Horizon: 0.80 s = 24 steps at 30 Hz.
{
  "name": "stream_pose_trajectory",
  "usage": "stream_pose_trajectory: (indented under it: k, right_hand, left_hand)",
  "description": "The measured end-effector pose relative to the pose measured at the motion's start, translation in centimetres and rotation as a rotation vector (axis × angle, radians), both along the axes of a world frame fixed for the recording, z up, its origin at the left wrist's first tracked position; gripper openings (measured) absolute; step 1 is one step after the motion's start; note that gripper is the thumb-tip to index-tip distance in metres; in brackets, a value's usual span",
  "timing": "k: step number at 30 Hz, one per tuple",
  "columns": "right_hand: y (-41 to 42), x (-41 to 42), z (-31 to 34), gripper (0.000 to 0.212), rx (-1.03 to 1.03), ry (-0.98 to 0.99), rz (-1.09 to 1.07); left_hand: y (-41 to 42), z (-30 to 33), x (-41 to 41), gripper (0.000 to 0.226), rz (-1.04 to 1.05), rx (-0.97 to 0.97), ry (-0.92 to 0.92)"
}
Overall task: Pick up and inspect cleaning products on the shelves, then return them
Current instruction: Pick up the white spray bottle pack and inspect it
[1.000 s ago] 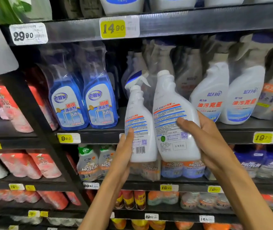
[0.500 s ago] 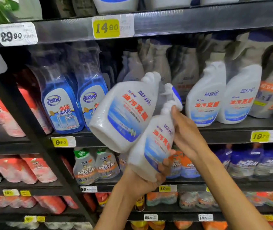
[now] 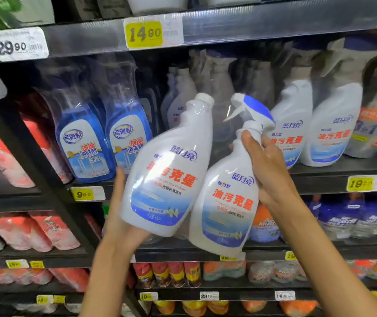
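Twin pack of white cleaner bottles (image 3: 196, 186), held in front of the shelves, tilted with the tops leaning right; it comprises a refill bottle (image 3: 169, 170) with a plain white cap on the left and a spray bottle (image 3: 226, 202) with a blue-and-white trigger head on the right, labels facing the camera; clear wrap seems to join the two, though its edges are hard to make out. The pack lies between the two hands, above the forearms and level with the middle shelf (image 3: 343, 179). The left hand (image 3: 120, 216) supports the refill bottle from below and behind; its palm is largely hidden by the bottle, one straight finger rising along the bottle's left side; whether the remaining fingers curl behind cannot be told. The right hand (image 3: 267, 170) grips the spray bottle at its neck and shoulder, thumb laid up the front of the neck, fingers wrapped behind and out of sight. Behind the pack, matching white bottles (image 3: 329, 131) stand on the middle shelf, partly blurred; blue glass-cleaner bottles (image 3: 105, 143) stand to the left; a yellow price tag (image 3: 145, 34) on the upper shelf edge reads 14.80; lower rows are too soft to read.
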State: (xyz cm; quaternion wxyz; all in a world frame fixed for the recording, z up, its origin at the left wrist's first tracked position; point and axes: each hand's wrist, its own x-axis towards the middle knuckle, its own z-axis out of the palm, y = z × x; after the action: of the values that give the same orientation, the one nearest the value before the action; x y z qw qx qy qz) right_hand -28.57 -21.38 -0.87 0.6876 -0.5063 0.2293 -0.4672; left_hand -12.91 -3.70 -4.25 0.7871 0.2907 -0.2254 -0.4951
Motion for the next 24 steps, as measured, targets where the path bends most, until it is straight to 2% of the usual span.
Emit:
stream_pose_trajectory:
  k: [3, 9, 12, 15, 19, 24]
  right_hand:
    - [-0.1, 0.0, 0.9, 0.028, -0.087, 0.073, -0.049]
    - [-1.6, 1.2, 3.9, 0.038, -0.228, 0.21, -0.088]
    - [-2.6, 1.7, 6.0, 0.037, -0.428, 0.254, -0.178]
    - [-3.6, 2.5, 7.1, 0.033, -0.575, 0.306, -0.254]
    - [-5.1, 3.8, 7.7, 0.045, -0.616, 0.372, -0.311]
    - [-5.8, 4.3, 7.1, 0.046, -0.656, 0.364, -0.301]
  left_hand:
    - [0.1, 1.2, 0.9, 0.056, -0.009, -0.009, -0.205]
    - [-1.9, 1.9, 0.7, 0.051, 0.04, 0.07, -0.337]
    - [-3.5, 2.7, 1.6, 0.053, 0.214, 0.126, -0.48]
    - [-5.2, 2.8, 2.4, 0.046, 0.323, 0.151, -0.654]
    - [-7.3, 2.3, 3.2, 0.039, 0.396, 0.127, -0.724]
    - [-9.1, 1.6, 4.4, 0.035, 0.49, 0.181, -0.791]
